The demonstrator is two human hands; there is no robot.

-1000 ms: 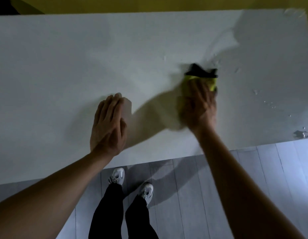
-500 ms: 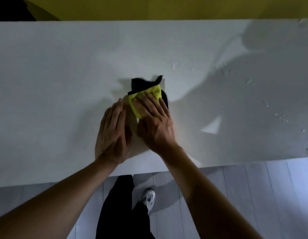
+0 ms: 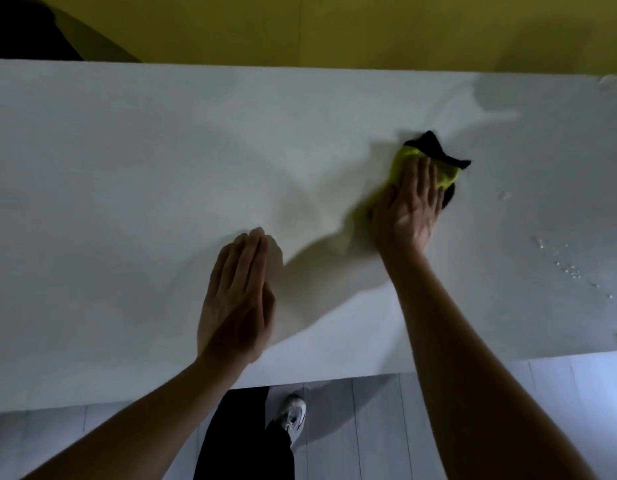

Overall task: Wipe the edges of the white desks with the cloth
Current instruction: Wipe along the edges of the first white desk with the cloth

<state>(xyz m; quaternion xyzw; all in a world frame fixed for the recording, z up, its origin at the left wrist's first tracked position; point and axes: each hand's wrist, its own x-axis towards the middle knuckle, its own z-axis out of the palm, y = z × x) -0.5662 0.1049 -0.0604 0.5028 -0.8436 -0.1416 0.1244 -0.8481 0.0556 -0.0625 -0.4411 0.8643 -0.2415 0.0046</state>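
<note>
A white desk spanned the view before a yellow wall, with grey floorboards and a white sneaker at its near edge. The left hand lay flat with straight fingers, holding nothing, near the front edge. Right of it, farther in, the right hand pressed flat-fingered on the yellow-and-black cloth; water droplets dotted the right side, and no writing was legible.

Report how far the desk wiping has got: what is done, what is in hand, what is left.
Done: nothing on the edges that shows. In hand: the right hand presses the yellow and black cloth flat on the top of the white desk, well inside its edges; the left hand rests flat. Left: droplets to the right, plus the near edge.
</note>
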